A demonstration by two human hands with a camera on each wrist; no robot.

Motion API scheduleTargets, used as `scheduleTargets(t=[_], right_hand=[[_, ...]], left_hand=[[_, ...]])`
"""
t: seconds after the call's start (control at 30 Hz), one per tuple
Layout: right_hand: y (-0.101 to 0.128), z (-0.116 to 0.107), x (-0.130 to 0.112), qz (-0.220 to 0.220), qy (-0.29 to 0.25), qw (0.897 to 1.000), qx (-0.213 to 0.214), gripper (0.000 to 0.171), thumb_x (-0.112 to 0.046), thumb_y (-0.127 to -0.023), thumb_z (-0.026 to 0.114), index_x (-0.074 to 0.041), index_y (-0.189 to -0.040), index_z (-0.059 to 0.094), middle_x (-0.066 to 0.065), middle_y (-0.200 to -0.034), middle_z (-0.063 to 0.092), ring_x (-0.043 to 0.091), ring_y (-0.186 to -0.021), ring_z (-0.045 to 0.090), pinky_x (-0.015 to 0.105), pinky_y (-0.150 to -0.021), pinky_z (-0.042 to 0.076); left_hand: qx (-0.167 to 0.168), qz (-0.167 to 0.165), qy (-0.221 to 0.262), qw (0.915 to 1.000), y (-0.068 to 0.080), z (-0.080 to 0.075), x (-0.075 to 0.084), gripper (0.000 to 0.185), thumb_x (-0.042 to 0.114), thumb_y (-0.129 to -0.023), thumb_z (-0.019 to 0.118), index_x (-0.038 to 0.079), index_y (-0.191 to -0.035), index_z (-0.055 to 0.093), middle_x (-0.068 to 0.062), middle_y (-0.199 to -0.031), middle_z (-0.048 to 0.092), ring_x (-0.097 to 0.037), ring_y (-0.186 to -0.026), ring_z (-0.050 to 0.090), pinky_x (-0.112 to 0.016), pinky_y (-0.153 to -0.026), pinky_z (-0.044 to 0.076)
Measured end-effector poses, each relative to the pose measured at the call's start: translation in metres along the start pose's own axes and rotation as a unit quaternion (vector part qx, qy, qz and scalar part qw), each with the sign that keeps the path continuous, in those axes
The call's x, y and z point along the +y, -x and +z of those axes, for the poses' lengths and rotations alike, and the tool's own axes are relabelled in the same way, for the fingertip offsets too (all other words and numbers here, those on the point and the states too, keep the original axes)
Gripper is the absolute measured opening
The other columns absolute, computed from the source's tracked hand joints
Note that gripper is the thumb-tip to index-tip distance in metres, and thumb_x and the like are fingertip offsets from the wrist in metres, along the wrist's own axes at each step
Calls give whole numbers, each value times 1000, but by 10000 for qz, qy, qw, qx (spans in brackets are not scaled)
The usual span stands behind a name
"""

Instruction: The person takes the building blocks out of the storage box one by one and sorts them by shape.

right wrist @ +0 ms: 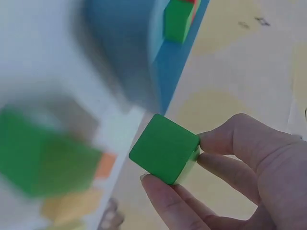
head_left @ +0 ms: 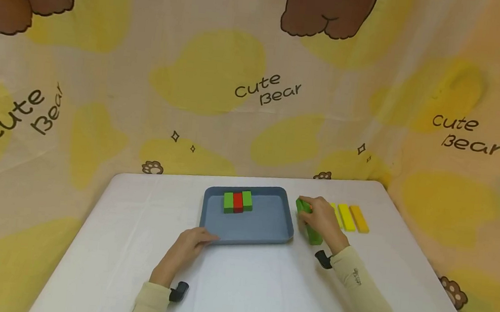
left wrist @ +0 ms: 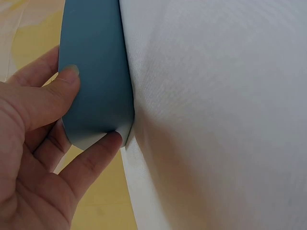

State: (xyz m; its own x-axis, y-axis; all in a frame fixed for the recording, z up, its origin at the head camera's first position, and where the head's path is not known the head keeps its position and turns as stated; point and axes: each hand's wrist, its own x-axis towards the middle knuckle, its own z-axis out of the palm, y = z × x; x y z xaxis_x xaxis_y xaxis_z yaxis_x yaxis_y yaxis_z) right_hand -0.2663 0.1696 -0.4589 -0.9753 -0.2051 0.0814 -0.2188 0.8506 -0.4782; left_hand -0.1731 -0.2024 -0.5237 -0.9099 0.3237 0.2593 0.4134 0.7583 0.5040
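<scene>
Head view: a white worktop (head_left: 243, 284) is seen against a bear-print cloth backdrop (head_left: 246, 91). A blue tray (head_left: 248, 227) is placed at the centre; three blocks are lined up touching at its far side, green (head_left: 228, 202), red (head_left: 238, 202), green (head_left: 247, 201). The near left corner of the tray is held by the left hand (head_left: 188, 249). Just right of the tray, a green block (head_left: 302, 206) is gripped by the right hand (head_left: 322, 219); another green block (head_left: 314, 236) is partly hidden under that hand. Further right, two yellow bars (head_left: 346, 217) and an orange bar (head_left: 359, 218) are laid side by side on the worktop.

Left wrist view: the tray (left wrist: 93, 76) corner is pinched by the left hand (left wrist: 33, 143), thumb (left wrist: 57, 88) pressed on the rim, a finger (left wrist: 93, 155) curled under the edge. The tray rests on the worktop (left wrist: 216, 115).

Right wrist view: the green block (right wrist: 165, 149) is pinched by the right hand (right wrist: 240, 177) between thumb and curled fingers (right wrist: 230, 139), lifted clear of the worktop. The tray (right wrist: 158, 57) is seen blurred behind, with a green block (right wrist: 176, 20) in it. Another green block (right wrist: 43, 160) is seen blurred at the left; the bars cannot be made out clearly.
</scene>
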Motion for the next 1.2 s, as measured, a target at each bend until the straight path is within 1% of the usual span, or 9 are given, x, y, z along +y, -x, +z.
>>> scheduleTargets(t=[0.2, 0.33, 0.43, 0.57, 0.63, 0.7, 0.8, 0.9, 1.2], right_hand=[[28, -6, 37, 382, 65, 9992, -58, 50, -12, -85, 71, -2, -133, 60, 24, -113, 64, 24, -79, 48, 25, -56, 37], [40, -10, 51, 437, 184, 9989, -11, 51, -12, -85, 71, 0, -133, 59, 17, -99, 63, 21, -73, 45, 26, -55, 33], [47, -10, 57, 372, 139, 9992, -17, 51, -10, -84, 71, 2, -132, 59, 14, -86, 61, 18, -66, 44, 25, -52, 34], [55, -7, 62, 396, 193, 9990, -27, 53, -7, -82, 70, 2, -132, 58, 15, -80, 62, 16, -63, 46, 24, -50, 35], [58, -5, 62, 434, 210, 9988, -38, 54, -6, -81, 69, 2, -134, 57, 15, -81, 62, 18, -64, 47, 26, -50, 37], [59, -1, 62, 420, 282, 9987, -83, 54, -6, -81, 70, 2, -133, 58, 18, -89, 64, 23, -71, 53, 31, -57, 44], [63, 4, 61, 406, 371, 9984, -162, 49, -6, -82, 69, 2, -129, 60, 25, -108, 66, 34, -92, 62, 44, -74, 55], [65, 6, 60, 387, 484, 9979, -190, 44, -6, -84, 68, 3, -127, 62, 28, -118, 64, 41, -107, 61, 53, -86, 54], [66, 6, 61, 357, 523, 9979, -131, 44, -7, -84, 69, 3, -126, 63, 29, -116, 64, 38, -104, 62, 52, -84, 55]], left_hand=[[-52, -14, -24, 10000, -1, 0, 0, 25, 1, -89, 67, 19, -103, 78, 5, -94, 72, -13, -91, 68, -30, -83, 58], [-46, -37, -22, 10000, -2, -2, 0, 27, -1, -89, 67, 19, -103, 78, 4, -94, 73, -14, -92, 68, -30, -84, 58], [-71, -27, -18, 10000, -3, -2, -1, 26, 0, -89, 67, 18, -104, 78, 4, -94, 73, -14, -92, 68, -31, -84, 58], [-125, -12, -59, 9999, -2, -1, -1, 26, 1, -90, 66, 18, -105, 78, 3, -94, 72, -14, -92, 68, -31, -84, 58], [-117, -19, -61, 9999, -2, -1, -1, 26, 1, -90, 66, 19, -105, 78, 3, -94, 72, -14, -91, 68, -31, -84, 58], [-92, -26, -66, 9999, -2, 0, -1, 26, 1, -90, 67, 19, -105, 78, 3, -94, 72, -13, -91, 68, -31, -84, 59], [-82, -4, -21, 10000, -1, 2, -2, 25, 2, -89, 68, 19, -104, 78, 3, -92, 72, -13, -89, 68, -31, -82, 59], [-77, 46, -20, 10000, -1, 2, -2, 26, 1, -88, 68, 18, -104, 78, 3, -91, 72, -14, -88, 68, -30, -81, 59], [-72, -50, -125, 9999, 0, 1, 2, 25, 2, -88, 68, 19, -104, 78, 3, -93, 72, -15, -90, 69, -31, -82, 59]])
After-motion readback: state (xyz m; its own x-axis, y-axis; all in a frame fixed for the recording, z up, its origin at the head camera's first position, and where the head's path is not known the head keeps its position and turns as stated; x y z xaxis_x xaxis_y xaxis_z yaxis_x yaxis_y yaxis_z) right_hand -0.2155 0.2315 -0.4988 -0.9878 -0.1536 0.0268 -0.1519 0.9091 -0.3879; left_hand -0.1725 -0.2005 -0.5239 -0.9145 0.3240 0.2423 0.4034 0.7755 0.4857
